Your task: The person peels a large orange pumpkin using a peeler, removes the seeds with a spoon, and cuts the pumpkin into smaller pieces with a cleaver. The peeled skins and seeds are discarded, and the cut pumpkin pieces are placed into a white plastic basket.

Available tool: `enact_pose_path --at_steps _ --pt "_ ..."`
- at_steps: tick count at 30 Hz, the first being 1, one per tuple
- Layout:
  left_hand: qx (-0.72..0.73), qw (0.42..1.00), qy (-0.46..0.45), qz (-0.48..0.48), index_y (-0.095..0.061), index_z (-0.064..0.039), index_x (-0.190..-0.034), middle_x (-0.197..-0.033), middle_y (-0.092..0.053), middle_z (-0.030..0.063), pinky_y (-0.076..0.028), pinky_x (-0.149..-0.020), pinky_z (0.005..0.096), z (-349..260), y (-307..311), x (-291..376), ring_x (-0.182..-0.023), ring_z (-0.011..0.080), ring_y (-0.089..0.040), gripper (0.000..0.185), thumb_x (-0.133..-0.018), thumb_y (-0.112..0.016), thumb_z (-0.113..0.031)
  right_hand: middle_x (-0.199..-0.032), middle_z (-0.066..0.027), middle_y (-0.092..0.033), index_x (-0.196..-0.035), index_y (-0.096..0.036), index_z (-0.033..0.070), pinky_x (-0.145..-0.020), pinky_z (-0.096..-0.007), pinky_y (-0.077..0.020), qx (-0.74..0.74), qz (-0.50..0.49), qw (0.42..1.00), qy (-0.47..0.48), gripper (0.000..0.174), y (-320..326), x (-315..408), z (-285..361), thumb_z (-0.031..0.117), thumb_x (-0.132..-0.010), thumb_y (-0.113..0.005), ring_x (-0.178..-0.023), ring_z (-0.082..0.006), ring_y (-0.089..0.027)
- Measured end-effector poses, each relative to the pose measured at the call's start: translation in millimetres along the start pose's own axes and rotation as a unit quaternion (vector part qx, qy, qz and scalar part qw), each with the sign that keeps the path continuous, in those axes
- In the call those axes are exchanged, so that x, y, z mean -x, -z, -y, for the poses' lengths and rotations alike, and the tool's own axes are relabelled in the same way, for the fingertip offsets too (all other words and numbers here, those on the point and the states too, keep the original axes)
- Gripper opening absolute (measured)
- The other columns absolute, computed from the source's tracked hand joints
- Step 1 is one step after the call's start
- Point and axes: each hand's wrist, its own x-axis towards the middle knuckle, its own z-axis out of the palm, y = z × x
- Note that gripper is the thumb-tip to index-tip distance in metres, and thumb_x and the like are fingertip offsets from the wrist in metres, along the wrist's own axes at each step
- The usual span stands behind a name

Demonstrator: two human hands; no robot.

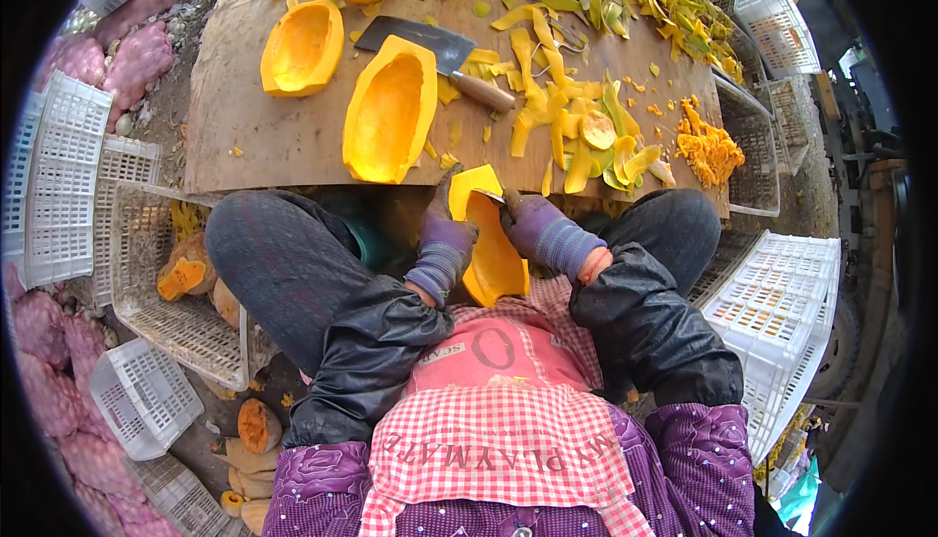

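Observation:
Between my knees, a peeled, hollowed half of an orange squash (489, 251) stands tilted with its cut face toward me. My left hand (448, 233), in a soiled purple knit glove, grips its left edge. My gloved right hand (538, 225) is at the upper right edge, closed around a small metal-bladed tool (489, 195); the handle is hidden in the glove. The blade touches the squash. Just beyond, another hollowed squash half (390, 115) lies on the wooden board (249, 145), beside a cleaver (432, 46) with a wooden handle.
More squash halves (302, 46) lie at the board's left. Peelings (579, 112) cover its right and far side, near a heap of orange pulp (707, 145). Plastic crates (179, 302) flank both legs, one holding unpeeled squash. Pink net sacks (139, 64) lie to the left.

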Motion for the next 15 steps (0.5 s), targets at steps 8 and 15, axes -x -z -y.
enact_pose_path --at_steps 8,15 --pt "0.101 0.993 0.033 0.055 -0.046 -0.011 -0.147 -0.133 -0.059 0.0078 -0.053 -0.080 0.0253 -9.6 4.1 6.7 -0.106 0.0217 -0.062 0.092 -0.065 -0.047 0.029 -0.097 -0.0243 -0.068 -0.127 -0.049 0.007 -0.076 -0.0478 -0.0540 0.136 0.070 0.984 0.097 0.039 23.4 -8.6 -12.4 0.023 -0.092 -0.056 -0.091 -0.0413 -0.067" --pt "-0.060 0.994 0.024 0.089 -0.042 -0.018 -0.150 -0.138 -0.057 0.0137 -0.048 -0.098 0.0305 -14.7 1.5 11.8 -0.117 0.0282 -0.060 0.093 -0.067 -0.058 0.021 -0.106 -0.0211 -0.069 -0.126 -0.056 0.009 -0.080 -0.0466 -0.0552 0.249 0.144 0.945 0.156 0.034 66.7 -7.4 -0.9 0.022 -0.095 -0.052 -0.098 -0.0397 -0.067"
